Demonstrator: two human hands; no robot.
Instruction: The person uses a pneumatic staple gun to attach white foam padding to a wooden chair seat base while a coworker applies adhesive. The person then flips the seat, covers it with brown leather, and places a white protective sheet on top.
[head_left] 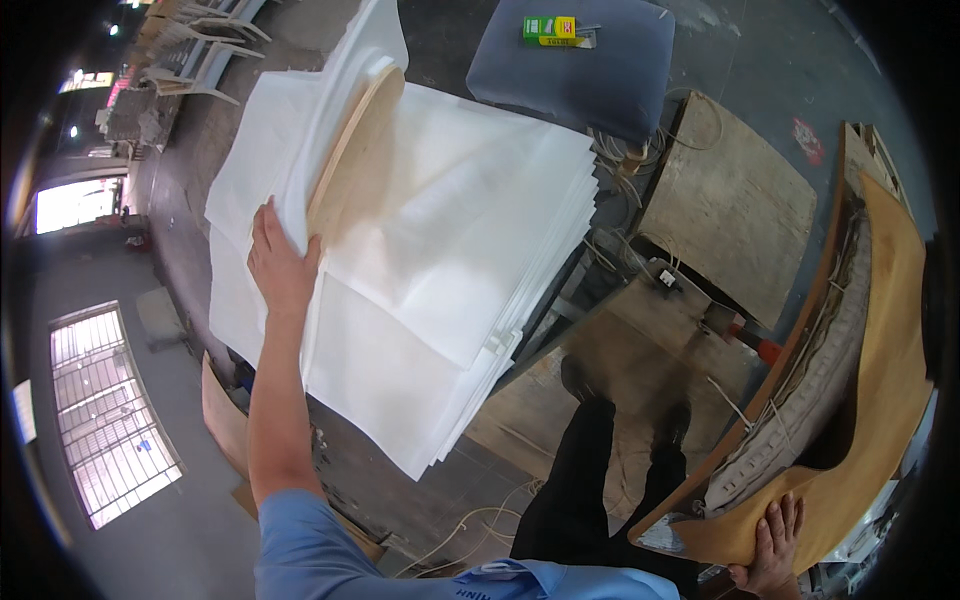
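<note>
My left hand [285, 265] is closed around the lower end of an upright curved wooden panel [358, 140] and the white foam sheet [345, 75] against it. Thumb and fingers lie on opposite sides of the two. Beneath stands a stack of white foam sheets [450, 220], their corners fanned out at the right. At the lower right, my right hand [775, 545] rests with outstretched fingers on a curved tan wooden panel [885, 330]. A grey padded strip [790, 390] runs inside that panel's curve; what lies underneath is hidden.
A dark padded seat [570, 80] beyond the stack carries a small green and yellow box [550, 30]. Plywood boards [730, 210], loose cords [615, 180] and a red-ended tool [755, 345] lie between the stack and the tan panel. White chair frames [210, 60] stand far left.
</note>
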